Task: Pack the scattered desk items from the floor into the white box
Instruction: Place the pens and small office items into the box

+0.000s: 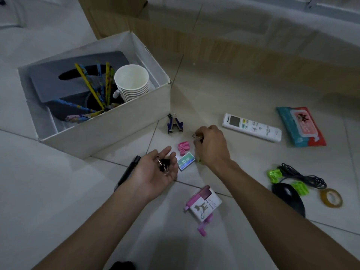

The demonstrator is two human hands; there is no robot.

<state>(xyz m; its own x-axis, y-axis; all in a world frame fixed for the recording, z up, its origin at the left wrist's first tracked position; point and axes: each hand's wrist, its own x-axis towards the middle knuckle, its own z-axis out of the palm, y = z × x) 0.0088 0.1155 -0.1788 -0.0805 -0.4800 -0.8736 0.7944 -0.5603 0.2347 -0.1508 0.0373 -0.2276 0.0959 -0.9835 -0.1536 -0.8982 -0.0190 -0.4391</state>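
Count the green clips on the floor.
2 green clips: one left of the black cable, the other against the black mouse. A green speck by the right hand may be another.

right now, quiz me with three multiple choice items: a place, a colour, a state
1. Where is the paper cup stack? A in the white box B on the floor C in a hand
2. What colour is the remote? A black B white C pink
3. How is the left hand? A flat on the floor B palm up, carrying binder clips C gripping a pen
Answers: 1 A, it stands inside the box walls; 2 B, its body is white; 3 B, black clips lie in the upturned palm.
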